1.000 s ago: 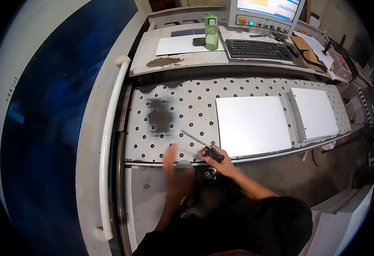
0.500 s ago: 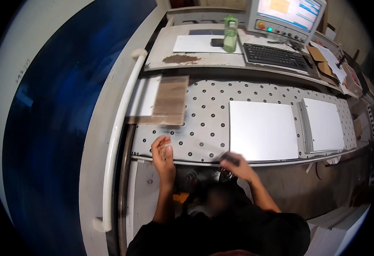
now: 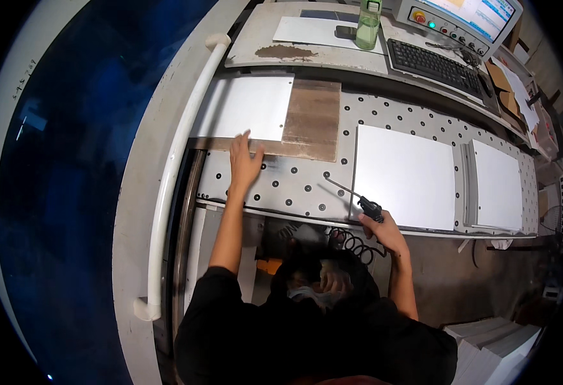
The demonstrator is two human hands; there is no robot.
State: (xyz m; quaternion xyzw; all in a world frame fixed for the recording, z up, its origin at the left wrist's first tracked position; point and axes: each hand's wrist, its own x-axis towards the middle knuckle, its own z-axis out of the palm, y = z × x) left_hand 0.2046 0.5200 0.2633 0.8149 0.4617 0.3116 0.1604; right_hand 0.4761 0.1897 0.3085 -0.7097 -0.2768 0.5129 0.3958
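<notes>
My right hand [image 3: 387, 233] is wrapped round the black handle of an air blow gun [image 3: 371, 208]. Its long thin nozzle points up and left over the dotted worktable [image 3: 294, 189]. A coiled black hose [image 3: 352, 242] hangs below that hand. With fingers spread, my left hand [image 3: 245, 165] is at the near edge of a white sheet [image 3: 246, 106]; whether the fingertips touch it I cannot tell. This sheet, with small holes at its right edge, lies on a brown board [image 3: 312, 122] that shows along its right and near sides.
A large white panel [image 3: 405, 176] and a stack of white panels [image 3: 496, 186] lie on the table's right part. Behind are a green bottle [image 3: 367, 29], a keyboard [image 3: 434, 67] and a control monitor [image 3: 461, 22]. A white rail [image 3: 182, 170] runs along the left.
The brown board and white sheet have shifted right, showing more of the sheet. My left hand has moved forward to the sheet's edge. The blow gun, blurred before, is now clearly visible.
</notes>
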